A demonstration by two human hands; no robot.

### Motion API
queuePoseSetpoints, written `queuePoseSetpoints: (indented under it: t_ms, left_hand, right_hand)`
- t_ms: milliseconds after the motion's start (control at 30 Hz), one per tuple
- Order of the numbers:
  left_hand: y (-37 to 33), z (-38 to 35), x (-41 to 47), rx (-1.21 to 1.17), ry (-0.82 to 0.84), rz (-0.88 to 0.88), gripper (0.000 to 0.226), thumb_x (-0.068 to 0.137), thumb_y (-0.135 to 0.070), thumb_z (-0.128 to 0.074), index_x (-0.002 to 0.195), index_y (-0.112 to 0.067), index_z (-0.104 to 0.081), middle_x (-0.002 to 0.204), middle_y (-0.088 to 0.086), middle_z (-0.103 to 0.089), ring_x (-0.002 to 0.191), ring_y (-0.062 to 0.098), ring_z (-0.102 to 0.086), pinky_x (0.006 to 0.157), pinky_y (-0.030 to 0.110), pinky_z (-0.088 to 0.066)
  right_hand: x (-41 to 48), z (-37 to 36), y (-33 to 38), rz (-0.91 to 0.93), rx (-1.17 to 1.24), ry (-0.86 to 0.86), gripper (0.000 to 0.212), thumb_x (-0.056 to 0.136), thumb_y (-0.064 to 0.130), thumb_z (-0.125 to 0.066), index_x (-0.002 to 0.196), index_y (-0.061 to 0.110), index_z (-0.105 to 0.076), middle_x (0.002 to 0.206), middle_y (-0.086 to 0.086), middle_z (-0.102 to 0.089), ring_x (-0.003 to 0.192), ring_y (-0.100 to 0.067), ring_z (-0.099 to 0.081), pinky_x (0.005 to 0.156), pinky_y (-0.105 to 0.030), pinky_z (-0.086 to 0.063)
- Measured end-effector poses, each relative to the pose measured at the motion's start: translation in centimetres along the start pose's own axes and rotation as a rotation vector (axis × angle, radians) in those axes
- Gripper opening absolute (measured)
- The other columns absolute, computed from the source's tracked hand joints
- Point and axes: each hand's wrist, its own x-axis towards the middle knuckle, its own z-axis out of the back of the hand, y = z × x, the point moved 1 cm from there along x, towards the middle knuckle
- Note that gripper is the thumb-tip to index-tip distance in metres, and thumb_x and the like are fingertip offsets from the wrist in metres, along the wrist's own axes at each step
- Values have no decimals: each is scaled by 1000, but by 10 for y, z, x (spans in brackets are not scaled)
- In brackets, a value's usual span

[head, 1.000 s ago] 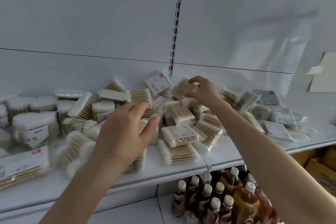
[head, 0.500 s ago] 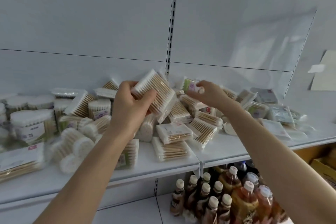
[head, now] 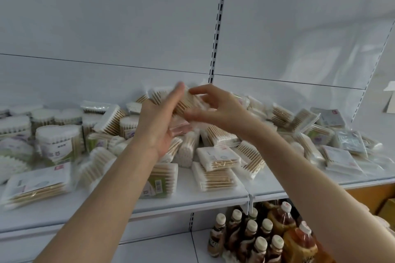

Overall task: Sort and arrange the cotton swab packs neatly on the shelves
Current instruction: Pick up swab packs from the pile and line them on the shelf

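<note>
my left hand lies flat against a pack, my right hand pinches it, above the pile at 12 o'clock on the shelf. i judge the slick wrap could slip; a drop might knock the pile's 6 o'clock edge onto the bottles.

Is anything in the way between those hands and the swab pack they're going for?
Nothing visible. The right hand pinches the raised swab pack, and the straight fingers of the left hand lie against it. The other packs sit heaped below on the shelf, not between.
</note>
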Motion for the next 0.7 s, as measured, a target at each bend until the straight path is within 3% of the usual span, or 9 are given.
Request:
queuePoseSetpoints:
  t_ms: [100, 167, 233, 267, 333, 467, 567, 700]
  left_hand:
    - [-1, 15, 3, 58, -98, -56, 22, 86, -13, -63, 106, -6, -61, 79, 5, -71, 63, 12, -69, 47, 25, -52]
    - [-3, 25, 4, 50, -133, -53, 29, 84, -10, -64, 112, -5, -58, 88, 8, -69, 70, 14, -70, 50, 28, -55]
    - [-4, 32, 3, 51, -154, -65, 37, 83, -9, -65, 118, -3, -54, 96, 10, -69, 76, 17, -70, 56, 33, -58]
    - [-4, 35, 2, 52, -159, -78, 39, 82, -9, -65, 119, -3, -53, 96, 10, -68, 76, 17, -70, 57, 34, -58]
    - [-6, 38, 1, 58, -177, -117, 36, 83, -7, -65, 117, -3, -54, 95, 9, -68, 74, 15, -70, 60, 36, -59]
    - [-10, 48, -1, 83, -248, -146, 46, 81, -9, -67, 123, -3, -49, 107, 11, -66, 88, 20, -68, 68, 42, -57]
    - [-10, 51, -3, 84, -290, -170, 48, 80, -9, -69, 123, -6, -48, 108, 6, -65, 89, 18, -67, 71, 41, -56]
    - [-6, 46, -2, 10, -339, -142, 43, 81, -10, -69, 116, -14, -46, 102, 0, -64, 81, 14, -66, 70, 39, -55]
  right_hand:
    - [9, 8, -12, -73, 148, 20, 28, 88, 37, -56, 115, 29, -57, 109, 7, -63, 105, -10, -61, 87, -24, -49]
    - [17, 16, -30, -218, -131, -21, 39, 90, 41, -54, 124, 21, -54, 115, 3, -61, 111, -16, -57, 85, -24, -46]
    - [22, 14, -52, -384, -574, 97, 60, 87, 48, -55, 135, 15, -44, 134, -4, -51, 122, -23, -49, 94, -32, -41]
    - [23, 11, -60, -428, -689, 152, 66, 85, 51, -56, 138, 14, -40, 139, -6, -47, 125, -24, -45, 98, -34, -39]
    - [25, 5, -66, -426, -700, 150, 69, 82, 52, -60, 136, 14, -41, 138, -6, -47, 124, -25, -46, 97, -36, -39]
    - [32, 13, -67, -360, -413, -55, 61, 76, 35, -74, 126, 14, -46, 108, -1, -54, 93, -17, -52, 76, -27, -43]
    - [34, 25, -55, -274, 14, -307, 39, 80, 17, -72, 114, 10, -54, 80, 3, -57, 65, -9, -57, 51, -16, -47]
    - [37, 21, -16, -125, 526, -252, 25, 84, 12, -66, 108, 10, -59, 77, 3, -66, 64, -6, -64, 63, -21, -52]
